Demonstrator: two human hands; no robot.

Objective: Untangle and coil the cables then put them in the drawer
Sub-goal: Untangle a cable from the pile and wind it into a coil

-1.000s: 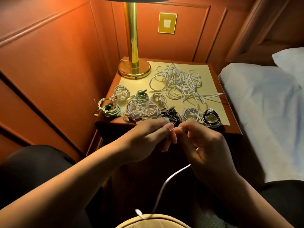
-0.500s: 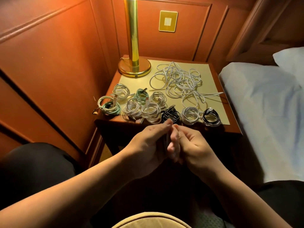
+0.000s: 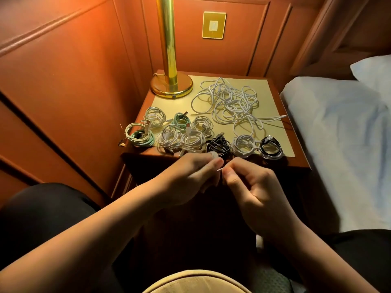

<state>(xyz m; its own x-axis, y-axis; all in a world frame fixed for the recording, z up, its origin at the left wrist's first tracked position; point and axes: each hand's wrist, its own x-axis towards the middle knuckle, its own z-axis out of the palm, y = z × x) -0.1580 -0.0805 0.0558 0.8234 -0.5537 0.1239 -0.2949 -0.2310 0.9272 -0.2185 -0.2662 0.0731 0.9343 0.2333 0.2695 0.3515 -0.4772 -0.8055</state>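
My left hand [image 3: 190, 176] and my right hand [image 3: 251, 187] meet just in front of the nightstand [image 3: 300, 163], fingers curled. Between their fingertips a short stretch of white cable [image 3: 220, 169] shows, pinched by both hands; the rest of it is hidden behind my hands. A tangle of white cables [image 3: 230, 102] lies at the back right of the nightstand top. Several coiled cables, white [image 3: 192, 141], green [image 3: 140, 137] and black [image 3: 219, 145], sit in rows along the front. No drawer front is distinguishable in the dark below.
A brass lamp base [image 3: 171, 86] stands at the back left of the nightstand. Wood panelling [image 3: 63, 81] closes the left side and a bed with a pale sheet [image 3: 342, 144] lies on the right. My knees flank the nightstand.
The loose white cable that hung below my hands a second ago is no longer seen. My hands closed together, then parted slightly, leaving a short piece of cable between the fingertips.
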